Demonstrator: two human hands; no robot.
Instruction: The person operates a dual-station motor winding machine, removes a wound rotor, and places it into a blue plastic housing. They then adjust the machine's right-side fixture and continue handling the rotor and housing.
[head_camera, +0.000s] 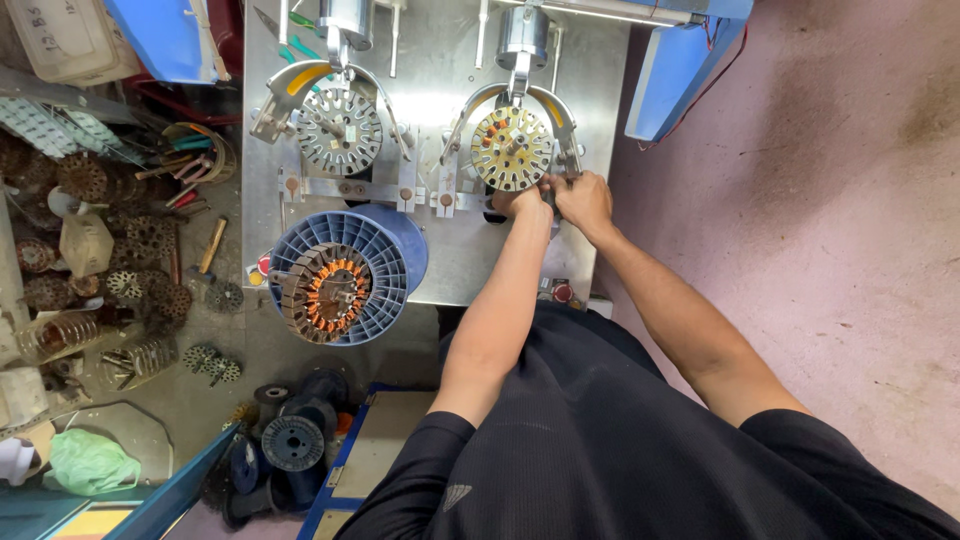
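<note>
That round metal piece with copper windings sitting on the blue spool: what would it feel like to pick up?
The wound core is probably heavy for its size, being stacked metal. It looks rigid, though the copper wire may snag. Lying flat on the blue spool, it seems unlikely to roll.

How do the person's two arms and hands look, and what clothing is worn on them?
Both hands, the left hand and the right hand, are bare: no gloves, rings or watch show. The forearms are uncovered. A black short-sleeved shirt of fine textured fabric covers the upper arms, with a small grey emblem on the left sleeve.
</note>
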